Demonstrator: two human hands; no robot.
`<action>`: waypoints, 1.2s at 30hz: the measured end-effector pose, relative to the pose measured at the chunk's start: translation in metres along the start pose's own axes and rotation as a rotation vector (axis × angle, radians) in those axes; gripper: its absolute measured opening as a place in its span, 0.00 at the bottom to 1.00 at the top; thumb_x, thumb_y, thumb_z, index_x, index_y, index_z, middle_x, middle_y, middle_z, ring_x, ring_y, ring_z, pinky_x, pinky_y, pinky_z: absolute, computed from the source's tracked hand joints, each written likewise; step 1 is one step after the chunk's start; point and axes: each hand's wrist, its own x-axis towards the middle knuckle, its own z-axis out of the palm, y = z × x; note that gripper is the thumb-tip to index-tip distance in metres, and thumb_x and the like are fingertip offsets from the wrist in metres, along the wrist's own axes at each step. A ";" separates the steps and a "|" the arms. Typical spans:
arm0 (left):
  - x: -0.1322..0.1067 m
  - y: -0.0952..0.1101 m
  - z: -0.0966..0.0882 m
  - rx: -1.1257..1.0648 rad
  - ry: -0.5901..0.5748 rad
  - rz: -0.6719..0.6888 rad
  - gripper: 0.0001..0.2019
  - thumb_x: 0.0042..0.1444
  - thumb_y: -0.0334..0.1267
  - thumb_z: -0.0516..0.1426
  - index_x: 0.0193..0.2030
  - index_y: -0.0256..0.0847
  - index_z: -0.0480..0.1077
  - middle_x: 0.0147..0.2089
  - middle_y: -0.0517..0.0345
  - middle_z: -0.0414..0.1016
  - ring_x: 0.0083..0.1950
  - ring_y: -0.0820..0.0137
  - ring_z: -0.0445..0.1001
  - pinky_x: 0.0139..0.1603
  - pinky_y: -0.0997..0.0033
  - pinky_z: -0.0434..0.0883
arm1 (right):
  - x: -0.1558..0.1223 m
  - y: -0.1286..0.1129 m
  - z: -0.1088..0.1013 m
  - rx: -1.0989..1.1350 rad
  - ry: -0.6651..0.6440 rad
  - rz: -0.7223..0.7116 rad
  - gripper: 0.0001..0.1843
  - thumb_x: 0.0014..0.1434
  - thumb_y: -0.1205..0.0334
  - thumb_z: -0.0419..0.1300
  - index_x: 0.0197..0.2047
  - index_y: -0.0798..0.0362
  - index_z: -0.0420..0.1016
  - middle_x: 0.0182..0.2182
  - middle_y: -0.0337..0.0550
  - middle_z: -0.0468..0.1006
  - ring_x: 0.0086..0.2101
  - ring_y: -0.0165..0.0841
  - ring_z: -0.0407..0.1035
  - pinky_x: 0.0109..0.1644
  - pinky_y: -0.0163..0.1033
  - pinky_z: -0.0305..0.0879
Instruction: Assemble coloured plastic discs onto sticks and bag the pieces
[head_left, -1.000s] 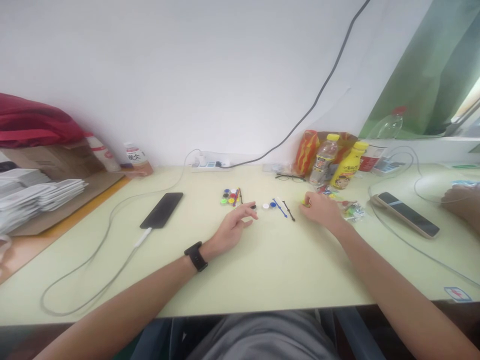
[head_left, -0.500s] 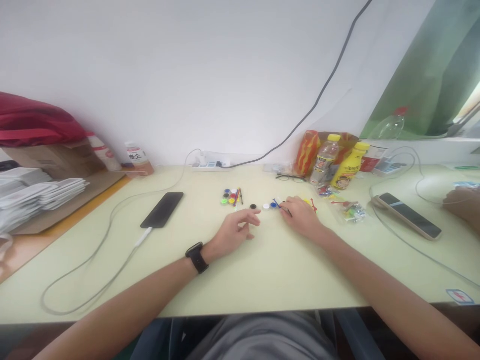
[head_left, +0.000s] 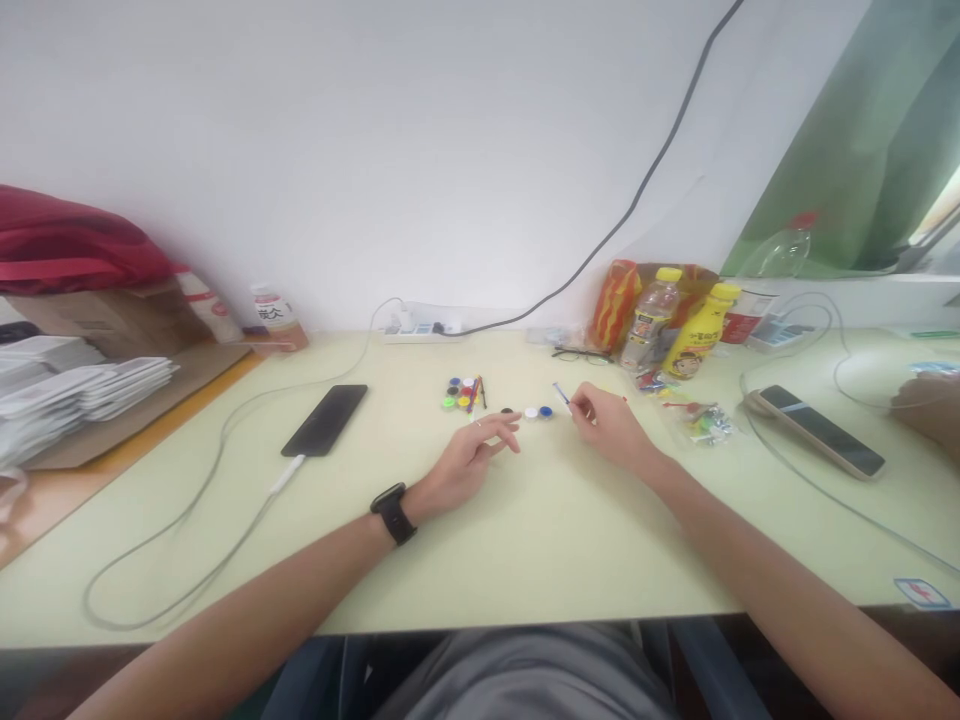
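My right hand (head_left: 609, 425) pinches a thin blue stick (head_left: 561, 394) between thumb and fingertips; its tip points up and left, away from me. Left of that hand lie a blue disc (head_left: 546, 412) and a white disc (head_left: 532, 413), side by side. A black disc (head_left: 507, 412) is partly covered by the fingers of my left hand (head_left: 466, 462). That hand rests on the table with loosely bent, parted fingers and holds nothing. Beyond it sits a group of coloured discs (head_left: 449, 403) with thin sticks (head_left: 475, 394) lying over them. Something small and red shows behind my right hand.
A phone (head_left: 325, 420) on a white cable lies at left, another phone (head_left: 821, 432) at right. Bottles (head_left: 701, 335), glasses (head_left: 581, 356) and a clear bag of small pieces (head_left: 705, 425) are at back right. Another person's hand (head_left: 930, 405) is at the right edge.
My right hand has drawn back slightly from the discs and turned, with the blue stick now raised in its fingertips. My left hand has barely moved, its fingers now partly over the black disc.
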 end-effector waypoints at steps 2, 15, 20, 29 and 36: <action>0.000 0.002 0.001 0.013 -0.004 -0.011 0.14 0.61 0.27 0.51 0.41 0.40 0.77 0.71 0.46 0.66 0.71 0.55 0.67 0.67 0.47 0.71 | -0.001 0.000 0.001 0.085 -0.013 0.002 0.05 0.64 0.67 0.56 0.42 0.49 0.71 0.32 0.39 0.80 0.32 0.35 0.74 0.38 0.39 0.65; 0.001 0.010 0.000 0.262 -0.044 0.028 0.12 0.67 0.28 0.51 0.38 0.41 0.75 0.61 0.49 0.78 0.64 0.59 0.74 0.68 0.54 0.66 | -0.004 0.000 0.004 -0.031 -0.011 -0.074 0.11 0.61 0.70 0.57 0.43 0.51 0.80 0.39 0.45 0.82 0.39 0.38 0.75 0.41 0.40 0.67; 0.000 0.011 0.000 0.253 -0.059 0.036 0.14 0.66 0.26 0.50 0.38 0.41 0.76 0.60 0.50 0.78 0.63 0.60 0.75 0.66 0.57 0.67 | -0.005 0.002 0.004 -0.047 -0.023 -0.070 0.12 0.63 0.70 0.56 0.44 0.52 0.80 0.39 0.45 0.82 0.39 0.38 0.75 0.42 0.40 0.66; -0.003 0.011 0.002 0.244 -0.096 -0.005 0.20 0.53 0.21 0.52 0.46 0.42 0.76 0.59 0.51 0.77 0.63 0.60 0.73 0.62 0.59 0.73 | -0.006 -0.002 0.000 -0.061 -0.029 -0.078 0.11 0.58 0.71 0.57 0.39 0.52 0.80 0.37 0.44 0.82 0.37 0.37 0.74 0.41 0.40 0.64; -0.003 0.009 0.005 0.420 -0.023 0.021 0.20 0.61 0.41 0.64 0.60 0.45 0.73 0.59 0.49 0.75 0.58 0.59 0.74 0.63 0.56 0.72 | -0.012 -0.020 -0.006 0.183 -0.234 -0.126 0.11 0.56 0.71 0.56 0.35 0.51 0.80 0.34 0.42 0.83 0.35 0.36 0.74 0.37 0.38 0.65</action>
